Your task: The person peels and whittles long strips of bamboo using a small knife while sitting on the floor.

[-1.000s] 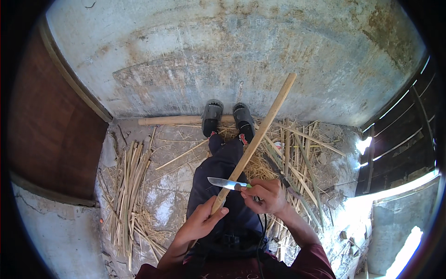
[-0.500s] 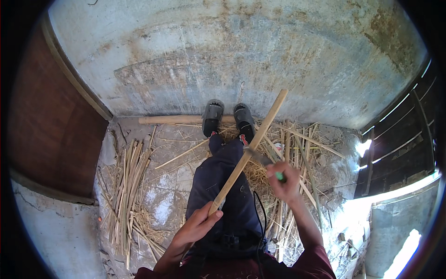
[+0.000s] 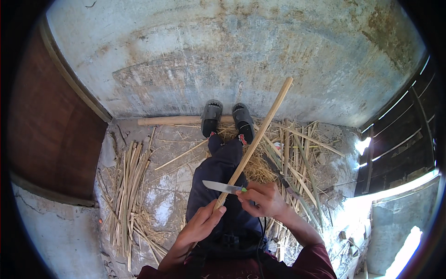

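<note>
A long pale strip of wood or split bamboo (image 3: 262, 132) slants from my lap up to the right, its far end in front of the wall. My left hand (image 3: 200, 227) is closed round its lower part, thumb on top. In my right hand (image 3: 262, 200) is a knife (image 3: 218, 186) with a green handle, mostly covered by the fingers. The knife's blade points left and crosses the strip just above my left hand. Whether the edge touches the strip, I cannot tell.
Bundled split strips (image 3: 127, 186) lie on the floor at left, and more loose sticks (image 3: 306, 153) at right, beside straw (image 3: 258, 169) and a dark long tool (image 3: 278, 174). A round pole (image 3: 167, 120) lies along the stained wall (image 3: 223, 60).
My right hand has brought the knife down the strip and toward me, close to my left hand. The blade now points left. The strip's far end has risen slightly in the picture.
</note>
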Demonstrator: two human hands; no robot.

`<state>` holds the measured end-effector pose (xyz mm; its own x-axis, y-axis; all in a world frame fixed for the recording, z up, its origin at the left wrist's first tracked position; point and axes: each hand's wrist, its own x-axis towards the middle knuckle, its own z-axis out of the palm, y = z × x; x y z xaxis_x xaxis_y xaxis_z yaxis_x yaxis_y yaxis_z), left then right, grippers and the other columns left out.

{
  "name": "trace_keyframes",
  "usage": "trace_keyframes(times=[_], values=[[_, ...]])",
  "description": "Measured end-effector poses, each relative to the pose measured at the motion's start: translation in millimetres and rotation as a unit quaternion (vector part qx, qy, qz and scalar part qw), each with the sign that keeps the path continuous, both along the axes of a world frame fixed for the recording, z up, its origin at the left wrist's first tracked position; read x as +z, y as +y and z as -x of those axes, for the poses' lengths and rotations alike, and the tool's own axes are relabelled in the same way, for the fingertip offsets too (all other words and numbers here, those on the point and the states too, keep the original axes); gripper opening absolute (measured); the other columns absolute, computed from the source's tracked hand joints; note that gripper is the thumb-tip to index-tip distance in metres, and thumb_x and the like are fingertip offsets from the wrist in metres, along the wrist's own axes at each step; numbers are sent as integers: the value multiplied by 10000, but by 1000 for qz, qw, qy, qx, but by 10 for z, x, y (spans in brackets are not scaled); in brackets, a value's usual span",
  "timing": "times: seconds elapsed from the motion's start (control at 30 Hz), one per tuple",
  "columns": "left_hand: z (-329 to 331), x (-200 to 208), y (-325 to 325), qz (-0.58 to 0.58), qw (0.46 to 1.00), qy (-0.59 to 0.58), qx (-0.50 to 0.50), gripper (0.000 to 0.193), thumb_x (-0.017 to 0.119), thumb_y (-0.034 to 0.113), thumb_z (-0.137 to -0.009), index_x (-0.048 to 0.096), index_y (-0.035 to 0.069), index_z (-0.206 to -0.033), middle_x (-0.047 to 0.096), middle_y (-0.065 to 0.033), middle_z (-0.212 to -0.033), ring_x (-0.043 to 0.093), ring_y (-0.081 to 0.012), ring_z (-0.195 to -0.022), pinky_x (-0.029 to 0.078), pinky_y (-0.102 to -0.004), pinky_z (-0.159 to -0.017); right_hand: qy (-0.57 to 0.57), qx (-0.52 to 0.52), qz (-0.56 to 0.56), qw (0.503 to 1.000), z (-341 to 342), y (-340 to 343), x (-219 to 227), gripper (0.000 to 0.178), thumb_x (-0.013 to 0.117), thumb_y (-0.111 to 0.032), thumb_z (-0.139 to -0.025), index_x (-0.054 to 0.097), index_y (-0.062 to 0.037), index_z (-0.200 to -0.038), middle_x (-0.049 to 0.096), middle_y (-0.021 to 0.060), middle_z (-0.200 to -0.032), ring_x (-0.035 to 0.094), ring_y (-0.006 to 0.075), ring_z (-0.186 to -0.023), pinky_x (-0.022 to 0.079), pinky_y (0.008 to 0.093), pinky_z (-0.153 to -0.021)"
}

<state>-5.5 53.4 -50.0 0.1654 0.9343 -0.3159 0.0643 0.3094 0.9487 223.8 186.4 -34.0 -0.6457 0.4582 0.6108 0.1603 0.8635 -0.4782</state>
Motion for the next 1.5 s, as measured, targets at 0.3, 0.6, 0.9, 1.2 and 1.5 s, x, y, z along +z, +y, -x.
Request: trace_keyframes(times=[0.3,0.6,0.9,1.2,1.5], values=[[-25,133,-151,-26,990,138,11,316,568,303,-1151,571,-12,-1138,572,-188,-716,593,-322,-637,439,-442,-641,53,-152,83,983,-360,536,-8,55,740,1,-903,713,-45,-916,690,93,-763,658,217,-559,467,345,-477],[56,23,-65,90,991,-94,-4,351,523,399,-1164,532,70,-1043,413,34,-693,395,-103,-546,306,-296,-521,36,-5,32,999,-101,107,-35,141,787,-49,-880,758,-83,-1013,650,54,-765,631,200,-525,503,361,-471],[85,56,78,193,950,-236,-74,468,491,579,-1128,386,184,-900,316,88,-687,261,-18,-524,202,-228,-452,-7,-8,-77,997,51,-120,-125,283,833,-109,-830,785,-126,-1109,574,-4,-767,570,154,-467,459,330,-413],[104,41,4,186,960,-202,-58,408,460,512,-1156,402,184,-920,319,91,-702,260,-24,-536,205,-238,-466,11,-75,-100,992,-68,26,-106,127,812,-78,-851,748,-110,-956,571,10,-711,549,158,-456,420,337,-399],[-23,114,-5,140,981,-129,22,278,460,357,-1193,499,117,-1057,349,80,-730,295,-44,-564,257,-255,-513,21,-69,-5,997,-186,103,-87,115,801,-60,-858,726,-97,-937,628,38,-736,587,194,-473,467,349,-423]])
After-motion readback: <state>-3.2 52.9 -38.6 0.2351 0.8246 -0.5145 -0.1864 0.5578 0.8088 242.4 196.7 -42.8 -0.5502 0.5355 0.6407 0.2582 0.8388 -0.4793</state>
